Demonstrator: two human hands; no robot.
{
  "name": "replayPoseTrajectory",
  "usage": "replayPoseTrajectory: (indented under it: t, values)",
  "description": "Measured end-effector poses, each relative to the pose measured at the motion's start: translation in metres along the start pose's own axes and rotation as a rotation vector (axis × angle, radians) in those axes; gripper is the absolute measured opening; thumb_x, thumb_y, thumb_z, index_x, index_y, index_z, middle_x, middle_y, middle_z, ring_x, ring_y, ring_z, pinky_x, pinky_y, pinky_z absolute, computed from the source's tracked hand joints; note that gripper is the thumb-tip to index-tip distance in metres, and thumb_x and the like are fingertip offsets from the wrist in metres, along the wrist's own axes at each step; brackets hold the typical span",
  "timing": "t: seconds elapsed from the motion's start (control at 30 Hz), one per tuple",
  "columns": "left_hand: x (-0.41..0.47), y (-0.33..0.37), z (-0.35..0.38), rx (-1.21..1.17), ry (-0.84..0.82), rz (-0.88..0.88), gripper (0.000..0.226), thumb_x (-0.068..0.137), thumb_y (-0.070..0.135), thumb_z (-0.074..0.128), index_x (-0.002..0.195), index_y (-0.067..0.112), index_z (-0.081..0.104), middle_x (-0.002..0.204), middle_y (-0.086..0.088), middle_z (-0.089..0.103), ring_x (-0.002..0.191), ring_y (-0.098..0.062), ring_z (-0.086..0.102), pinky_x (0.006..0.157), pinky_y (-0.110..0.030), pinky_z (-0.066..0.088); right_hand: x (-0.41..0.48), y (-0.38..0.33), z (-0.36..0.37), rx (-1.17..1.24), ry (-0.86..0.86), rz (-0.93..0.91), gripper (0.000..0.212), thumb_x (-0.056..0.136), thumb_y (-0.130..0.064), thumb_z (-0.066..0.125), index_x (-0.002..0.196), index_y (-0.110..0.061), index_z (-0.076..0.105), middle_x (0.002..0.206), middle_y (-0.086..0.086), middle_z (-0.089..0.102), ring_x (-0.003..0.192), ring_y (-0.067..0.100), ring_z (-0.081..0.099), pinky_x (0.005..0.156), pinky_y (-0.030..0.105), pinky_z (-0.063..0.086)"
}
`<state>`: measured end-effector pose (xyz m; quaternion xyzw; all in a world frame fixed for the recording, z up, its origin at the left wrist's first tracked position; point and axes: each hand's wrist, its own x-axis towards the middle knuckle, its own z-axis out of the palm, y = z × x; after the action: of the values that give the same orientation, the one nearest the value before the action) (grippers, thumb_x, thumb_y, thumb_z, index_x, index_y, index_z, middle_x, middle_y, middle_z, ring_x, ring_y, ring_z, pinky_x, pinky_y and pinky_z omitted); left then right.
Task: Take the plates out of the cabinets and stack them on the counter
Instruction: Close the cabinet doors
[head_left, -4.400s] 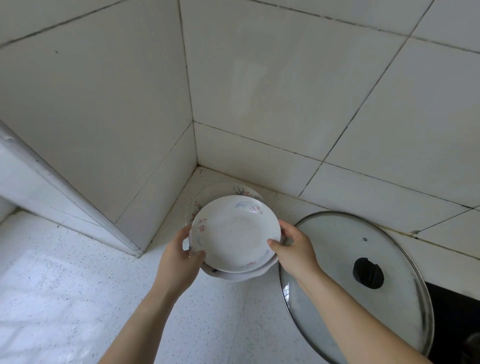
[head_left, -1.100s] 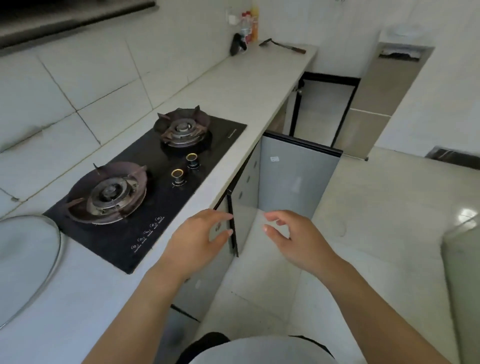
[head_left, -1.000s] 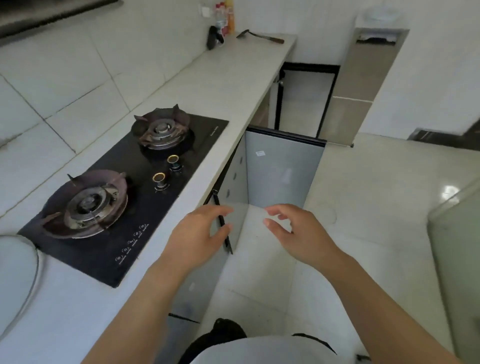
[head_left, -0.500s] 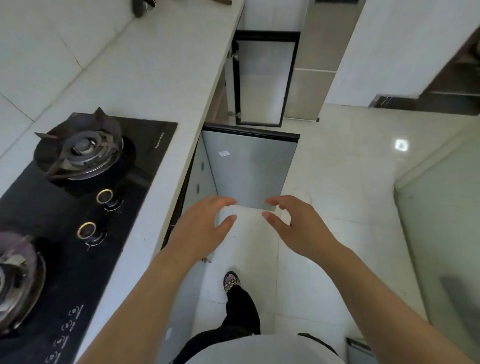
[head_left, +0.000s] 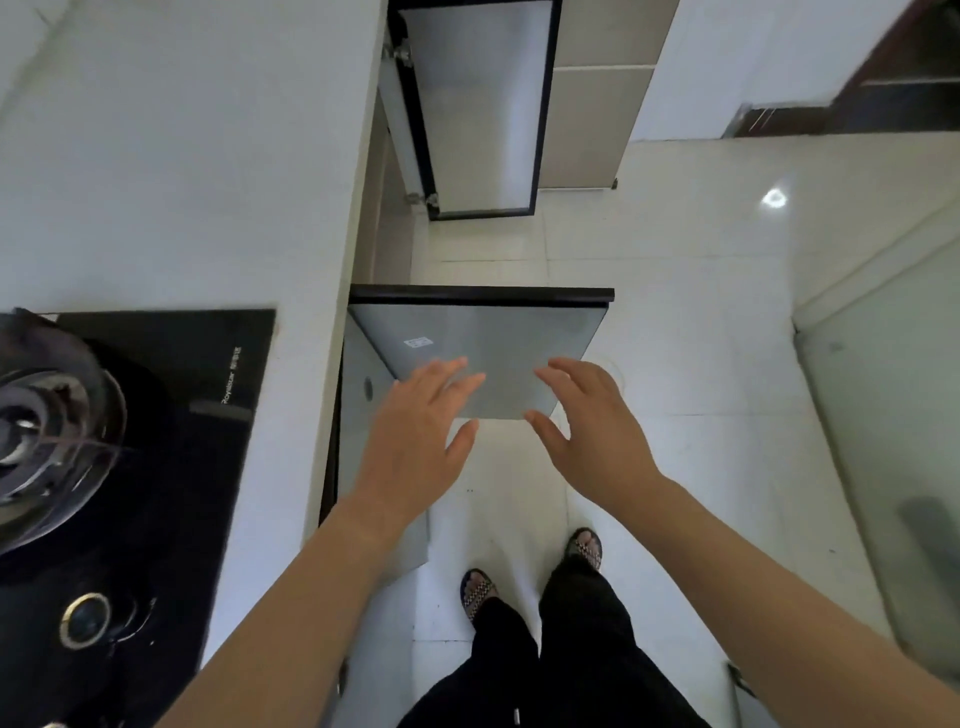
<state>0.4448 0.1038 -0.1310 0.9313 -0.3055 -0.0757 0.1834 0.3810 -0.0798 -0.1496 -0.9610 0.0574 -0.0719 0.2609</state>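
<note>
Head view: left hand (head_left: 415, 447) and right hand (head_left: 589, 436), fingers (head_left: 449, 370) spread, above cabinet door (head_left: 493, 332).

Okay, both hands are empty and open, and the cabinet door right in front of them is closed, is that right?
Not quite. The head view shows that cabinet door swung open, not closed. The left hand and right hand are indeed empty and open.

White counter (head_left: 182, 156) running along the left, black glass hob (head_left: 171, 467) set into it, burner (head_left: 41, 431) and brass-ringed knob (head_left: 83, 621) on the hob, pale glossy tiled floor (head_left: 701, 389) to the right, sandalled feet (head_left: 479, 590) standing on it
</note>
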Motion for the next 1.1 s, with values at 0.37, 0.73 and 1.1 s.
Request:
replayPoseTrajectory:
  t: [0.37, 0.73, 1.1]
  values:
    - [0.103, -0.021, 0.058, 0.131, -0.133, -0.067, 0.064, 0.088, 0.021, 0.055, 0.145, 0.019, 0.027, 0.154, -0.004, 0.027, 0.143, -0.027, 0.021, 0.113, -0.053, 0.023, 0.087, 0.072, 0.066, -0.269, -0.056, 0.143, 0.073, 0.083, -0.034, 0.065, 0.141, -0.003, 0.034, 0.149, 0.02, 0.03, 0.137, 0.04, 0.029, 0.105, 0.056, 0.03]
    - [0.163, -0.014, 0.087, 0.212, -0.247, -0.274, 0.069, 0.096, 0.034, 0.04, 0.149, 0.019, -0.001, 0.159, -0.001, -0.002, 0.146, -0.022, -0.005, 0.118, -0.049, 0.008, 0.11, 0.125, 0.069, -0.283, -0.127, 0.017, 0.07, 0.078, -0.029, 0.072, 0.134, 0.001, 0.043, 0.139, 0.023, 0.044, 0.13, 0.041, 0.038, 0.104, 0.051, 0.038]
    - [0.178, -0.008, 0.087, 0.152, -0.27, -0.318, 0.075, 0.093, 0.026, 0.047, 0.149, 0.018, -0.003, 0.159, -0.001, -0.004, 0.146, -0.021, -0.003, 0.116, -0.048, 0.014, 0.141, 0.148, 0.056, -0.29, -0.157, -0.092, 0.072, 0.074, -0.027, 0.075, 0.133, 0.001, 0.045, 0.135, 0.018, 0.048, 0.127, 0.036, 0.041, 0.101, 0.048, 0.043]
